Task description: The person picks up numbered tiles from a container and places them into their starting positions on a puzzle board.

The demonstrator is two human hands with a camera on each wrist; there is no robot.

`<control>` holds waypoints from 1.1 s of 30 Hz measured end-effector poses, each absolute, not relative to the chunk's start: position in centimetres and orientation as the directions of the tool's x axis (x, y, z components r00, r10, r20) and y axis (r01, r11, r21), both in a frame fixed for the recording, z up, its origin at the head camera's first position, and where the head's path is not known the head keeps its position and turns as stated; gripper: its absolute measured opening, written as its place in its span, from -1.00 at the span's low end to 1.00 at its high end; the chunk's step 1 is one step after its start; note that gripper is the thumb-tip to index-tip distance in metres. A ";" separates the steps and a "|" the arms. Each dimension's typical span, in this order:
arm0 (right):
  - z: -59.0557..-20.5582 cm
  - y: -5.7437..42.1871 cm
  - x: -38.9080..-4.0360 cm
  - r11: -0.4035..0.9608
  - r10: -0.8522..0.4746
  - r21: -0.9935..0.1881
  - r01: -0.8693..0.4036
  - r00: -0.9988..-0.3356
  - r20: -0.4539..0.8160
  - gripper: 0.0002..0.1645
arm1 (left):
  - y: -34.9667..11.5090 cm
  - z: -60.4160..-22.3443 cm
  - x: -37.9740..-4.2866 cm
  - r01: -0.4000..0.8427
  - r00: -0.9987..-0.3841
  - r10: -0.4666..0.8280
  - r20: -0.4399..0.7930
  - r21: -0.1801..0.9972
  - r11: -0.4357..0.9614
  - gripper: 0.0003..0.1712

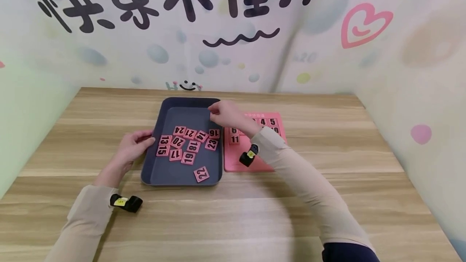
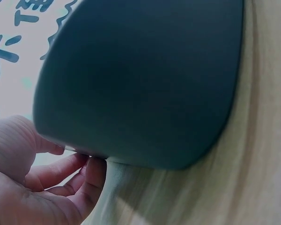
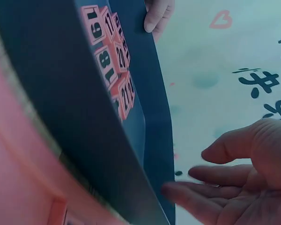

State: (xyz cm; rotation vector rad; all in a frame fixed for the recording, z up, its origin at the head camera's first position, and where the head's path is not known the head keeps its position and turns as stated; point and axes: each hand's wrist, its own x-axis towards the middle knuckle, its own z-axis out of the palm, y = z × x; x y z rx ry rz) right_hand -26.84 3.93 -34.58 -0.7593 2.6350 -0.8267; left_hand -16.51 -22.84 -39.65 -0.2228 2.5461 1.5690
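A dark blue-grey tray point(image 1: 164, 173) holds several pink square number tiles point(image 1: 188, 158), among them 13, 19 and 22. At its left side my left hand point(image 1: 132, 146) grips the rim, thumb on top and fingers below. My right hand point(image 1: 233, 115) is above the tray's far right corner, fingers loosely bent. In the right wrist view nothing shows between the thumb and fingers of this right hand point(image 3: 243, 173). Right of the tray lies a pink number board point(image 1: 236, 161), with tiles such as 4, 5, 6 and 11 in its upper rows. My right forearm hides part of it.
The tray and board lie side by side on a wood-grain table point(image 1: 204, 221). Behind the table stands a white wall point(image 1: 240, 64) with dark lettering, coloured dots and a pink heart. Each wrist carries a small black camera.
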 end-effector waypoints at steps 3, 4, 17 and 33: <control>-34.9 2.9 -27.1 0.738 -0.545 -0.561 -0.375 -0.821 -0.168 -0.50 | -22.8 -39.7 -16.4 -0.201 -0.978 -0.049 -0.201 0.874 0.442 -0.48; -34.8 2.5 -27.1 0.753 -0.535 -0.550 -0.361 -0.822 -0.194 -0.48 | -22.8 -39.7 -16.4 -0.200 -0.979 -0.048 -0.200 0.875 0.441 -0.48; -35.5 0.0 -26.8 0.816 -0.502 -0.486 -0.313 -0.802 -0.325 -0.50 | -22.8 -40.0 -16.0 -0.200 -0.979 -0.049 -0.199 0.879 0.432 -0.48; -36.2 0.5 -27.6 0.742 -0.552 -0.558 -0.372 -0.812 -0.192 -0.49 | -22.7 -39.7 -16.3 -0.194 -0.980 -0.053 -0.191 0.872 0.449 -0.48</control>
